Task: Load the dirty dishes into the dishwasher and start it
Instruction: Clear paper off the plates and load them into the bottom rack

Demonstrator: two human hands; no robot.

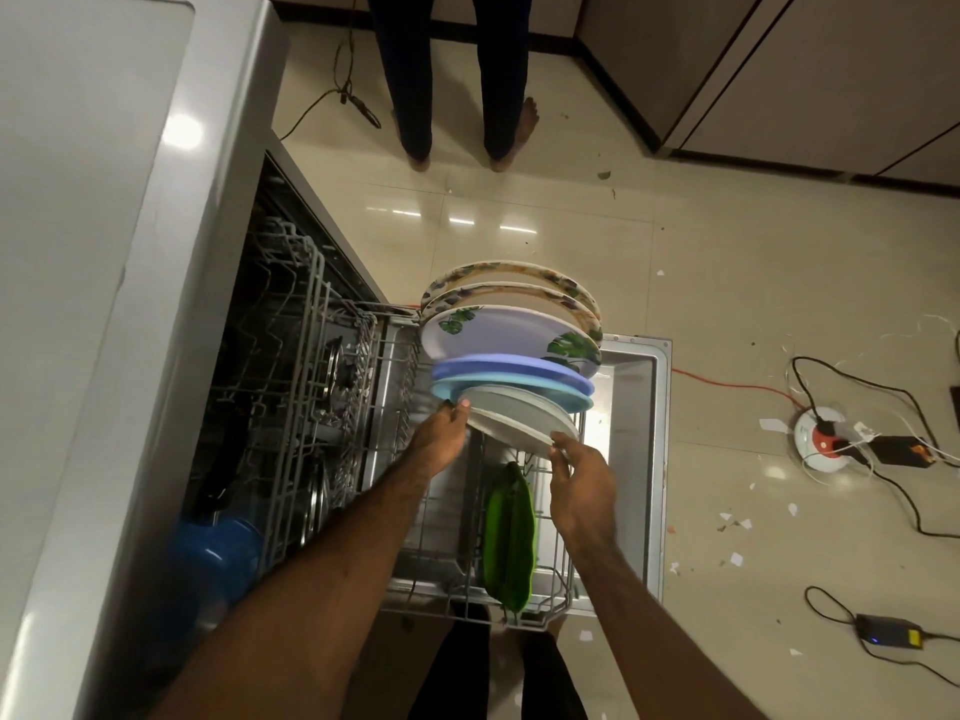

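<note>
The dishwasher [156,252] stands open, its lower rack [563,595] pulled out over the door [631,407]. Several plates stand on edge at the rack's far end: two floral-rimmed plates [511,283], a leaf-print plate [511,332], then a purple plate [511,367] and a blue plate [576,400]. Nearest me is a white plate [519,415], tilted. My left hand [439,439] pinches its left rim and my right hand [582,485] holds its lower right rim. A green dish [509,537] stands on edge in the near part of the rack.
The upper rack [311,356] holds steel items, and a blue container [218,548] sits below it. Another person's legs [457,96] stand beyond the door. Cables, a power strip [821,439] and adapters lie on the tiled floor at right. Cabinets [805,70] line the far right.
</note>
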